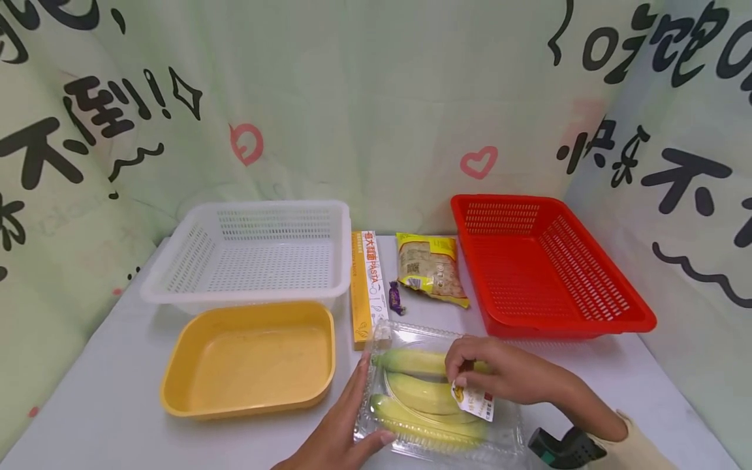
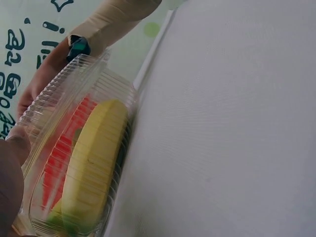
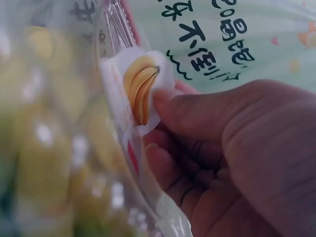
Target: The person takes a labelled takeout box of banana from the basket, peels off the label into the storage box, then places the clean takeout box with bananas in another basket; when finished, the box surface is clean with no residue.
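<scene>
Thumb and fingers of the right hand [image 1: 499, 369] pinch a small white paper label [image 3: 140, 91] printed with yellow bananas, raised above the lid of a clear, ribbed plastic container [image 1: 502, 444]; blur in the right wrist view makes it hard to tell whether the label's lower edge touches the lid. The left hand [image 1: 341, 427] has its fingers straight along the container's left side, its thumb spread apart from them and resting at the near edge. Inside lie curved yellow-green bananas [image 1: 420, 391], side by side. The container sits on a white-covered table [image 1: 106, 391], in front of the person. A dark device [image 1: 564, 450] is strapped at the right wrist, beside a cream sleeve [image 1: 637, 450]. Near the container's far left corner lies a long yellow-and-white pasta box [image 1: 367, 287], with a small purple-wrapped sweet [image 1: 396, 298] and a yellow, clear-fronted plastic bag [image 1: 431, 267] to its right. A red plastic basket [image 1: 523, 281] stands farther right; a yellow plastic tray [image 1: 252, 359] stands left, in front of a white plastic basket [image 1: 249, 297], all before a pale green printed cloth [image 1: 382, 98]
</scene>
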`<state>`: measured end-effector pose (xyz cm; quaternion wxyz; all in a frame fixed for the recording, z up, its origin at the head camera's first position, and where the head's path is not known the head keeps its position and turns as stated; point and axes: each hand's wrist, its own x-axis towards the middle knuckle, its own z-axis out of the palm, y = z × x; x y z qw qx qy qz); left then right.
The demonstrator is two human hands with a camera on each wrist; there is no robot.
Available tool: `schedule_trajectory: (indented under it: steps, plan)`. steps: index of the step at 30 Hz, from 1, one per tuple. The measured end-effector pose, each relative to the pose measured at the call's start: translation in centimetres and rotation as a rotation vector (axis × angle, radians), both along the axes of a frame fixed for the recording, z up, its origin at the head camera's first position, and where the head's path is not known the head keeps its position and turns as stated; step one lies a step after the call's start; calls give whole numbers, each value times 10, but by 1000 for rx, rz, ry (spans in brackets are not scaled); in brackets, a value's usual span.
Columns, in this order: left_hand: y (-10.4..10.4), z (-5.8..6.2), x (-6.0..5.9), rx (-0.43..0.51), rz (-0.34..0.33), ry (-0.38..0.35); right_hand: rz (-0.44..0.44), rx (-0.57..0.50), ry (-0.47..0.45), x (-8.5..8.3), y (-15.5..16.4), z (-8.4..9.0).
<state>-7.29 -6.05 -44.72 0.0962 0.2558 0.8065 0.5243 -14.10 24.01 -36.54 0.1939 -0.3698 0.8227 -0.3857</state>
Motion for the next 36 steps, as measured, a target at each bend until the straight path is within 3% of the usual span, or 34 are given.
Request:
schedule_trajectory:
  steps: [7, 11, 16, 26, 36]
  plan:
    - [0, 1, -1, 6, 4, 10, 90, -250, -67, -10, 10, -13]
    - [-2, 1, -1, 7, 8, 10, 126, -330, -105, -14, 12, -16]
    - [-2, 1, -2, 22, 7, 11, 115, -363, -151, -16, 17, -18]
    - [-1, 0, -1, 10, 10, 36, -100, -411, -184, -17, 24, -15]
    - [-1, 4, -1, 32, -1, 54, -137, -359, -179, -14, 21, -13]
